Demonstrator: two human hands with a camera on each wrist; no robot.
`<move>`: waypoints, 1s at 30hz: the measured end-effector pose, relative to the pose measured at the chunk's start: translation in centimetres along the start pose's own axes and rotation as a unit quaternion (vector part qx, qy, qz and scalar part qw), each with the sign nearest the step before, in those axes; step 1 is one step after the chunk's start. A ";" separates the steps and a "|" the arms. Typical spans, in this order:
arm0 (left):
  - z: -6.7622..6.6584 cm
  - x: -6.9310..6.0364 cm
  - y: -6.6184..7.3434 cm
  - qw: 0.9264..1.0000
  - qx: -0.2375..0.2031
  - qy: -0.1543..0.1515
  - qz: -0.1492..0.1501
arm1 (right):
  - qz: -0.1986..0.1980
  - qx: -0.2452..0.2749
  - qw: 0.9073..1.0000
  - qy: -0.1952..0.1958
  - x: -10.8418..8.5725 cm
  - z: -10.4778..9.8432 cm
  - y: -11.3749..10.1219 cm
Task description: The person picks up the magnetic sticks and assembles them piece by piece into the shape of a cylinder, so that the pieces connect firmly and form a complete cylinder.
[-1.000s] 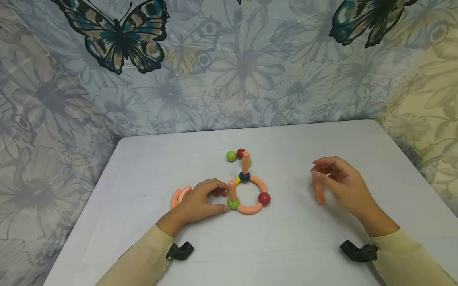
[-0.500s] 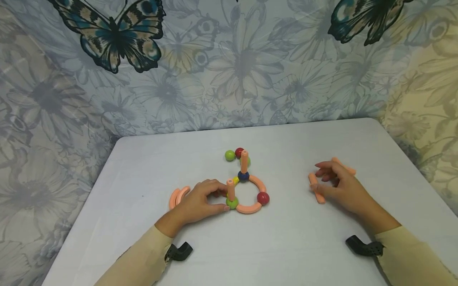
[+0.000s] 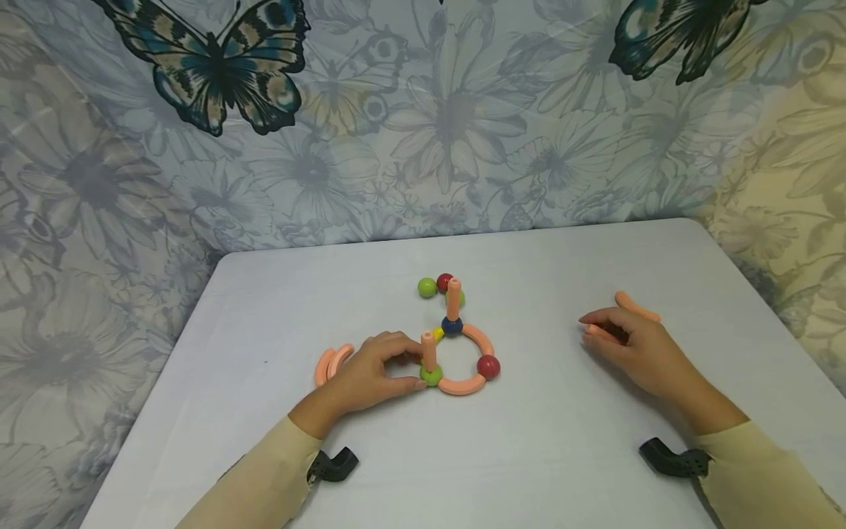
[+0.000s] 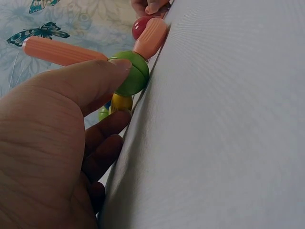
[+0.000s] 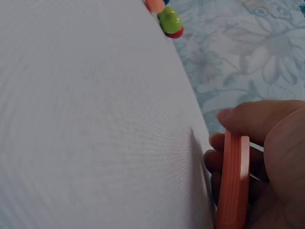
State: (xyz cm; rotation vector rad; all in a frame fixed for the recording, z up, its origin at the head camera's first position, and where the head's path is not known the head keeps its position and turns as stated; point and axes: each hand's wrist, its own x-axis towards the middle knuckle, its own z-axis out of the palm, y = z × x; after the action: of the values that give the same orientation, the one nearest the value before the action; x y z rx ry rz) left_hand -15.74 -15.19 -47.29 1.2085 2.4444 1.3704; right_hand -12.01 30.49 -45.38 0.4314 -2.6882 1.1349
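My left hand (image 3: 371,376) pinches the green ball (image 4: 136,76) of a ring built from curved orange rods (image 3: 461,386) and coloured balls; its fingertips lie by a yellow piece (image 4: 121,102). An orange rod (image 3: 429,354) stands upright on that green ball. Another upright rod (image 3: 453,301) rises from the dark blue ball (image 3: 452,327). A red ball (image 3: 488,367) joins two curved rods at the right of the ring. Off to the right, my right hand (image 3: 637,356) holds a straight orange rod (image 5: 233,183) between thumb and fingers, mostly hidden from the head view.
Behind the right hand lies one more orange rod (image 3: 637,306). Two curved orange rods (image 3: 324,366) lie left of the left hand, partly covered by it. Loose green (image 3: 427,287) and red balls (image 3: 444,282) sit behind the ring on the white table (image 3: 529,455).
My right hand has taken up the orange rod that lay under its thumb and turned it into the hand. The left hand stays at the green ball.
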 end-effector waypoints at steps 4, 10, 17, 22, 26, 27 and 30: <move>0.0 0.0 0.2 1.000 0.001 -0.001 -0.006 | -0.022 -0.002 1.000 0.006 0.2 0.0 -0.4; 0.0 0.1 0.3 1.000 0.007 -0.003 -0.008 | -0.030 0.018 0.999 0.013 0.5 -0.2 -1.6; 0.0 0.1 0.2 1.000 -0.003 -0.001 -0.005 | -0.078 0.072 0.994 -0.015 1.5 0.7 -3.7; 0.0 0.1 0.1 1.000 -0.012 0.002 0.002 | -0.102 0.092 0.990 -0.021 2.7 1.8 -5.6; 0.0 0.1 -0.1 1.000 -0.007 0.005 0.007 | -0.110 0.111 0.987 -0.026 3.8 2.6 -7.7; 0.0 0.1 -0.1 1.000 -0.006 0.005 0.007 | -0.112 0.118 0.986 -0.028 4.0 2.9 -8.2; 0.0 0.2 -0.1 1.000 -0.002 0.003 0.009 | -0.118 0.133 0.984 -0.032 4.6 3.5 -9.2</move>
State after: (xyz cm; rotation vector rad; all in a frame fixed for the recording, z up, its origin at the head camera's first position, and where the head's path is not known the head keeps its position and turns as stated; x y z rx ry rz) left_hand -15.91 -15.11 -47.33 1.2313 2.4404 1.3855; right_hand -13.41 20.92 -40.35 0.8182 -2.4590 1.4298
